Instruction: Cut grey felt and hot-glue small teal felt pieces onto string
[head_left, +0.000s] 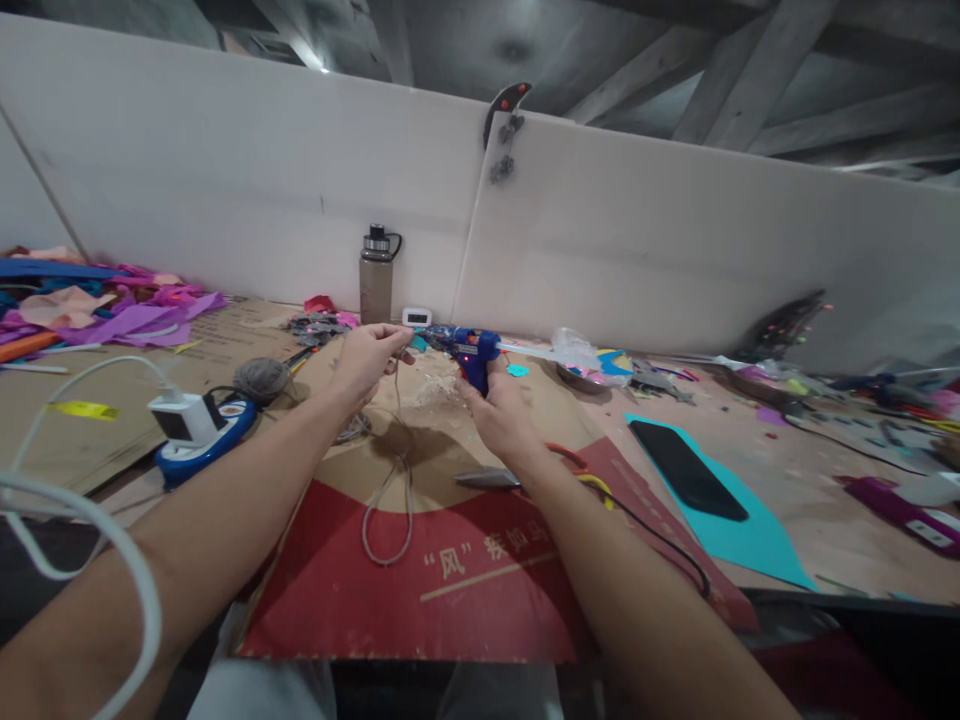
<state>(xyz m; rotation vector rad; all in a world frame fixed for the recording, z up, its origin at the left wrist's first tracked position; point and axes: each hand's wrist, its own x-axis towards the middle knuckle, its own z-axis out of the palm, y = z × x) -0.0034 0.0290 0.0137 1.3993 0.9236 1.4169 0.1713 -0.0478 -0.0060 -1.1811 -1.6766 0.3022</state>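
Observation:
My right hand (499,405) is closed around the handle of a blue hot glue gun (474,355), whose nozzle points left. A clear glue stick (529,349) sticks out of its back end. My left hand (375,358) pinches a small teal piece (418,340) right by the nozzle; its exact shape is too small to tell. From the left fingers hangs a grey cord (398,410), which ends in a loop on the red and brown cardboard (337,580). Scissors (487,479) with red and yellow handles lie beneath my right wrist, partly hidden by it.
A blue power strip (174,458) with a white plug (186,418) and cable sits at left, near a ball of grey yarn (261,378). Behind stands a bottle (376,280). To the right, a black phone (686,468) rests on a turquoise sheet (757,545). Felt scraps (142,318) are heaped far left.

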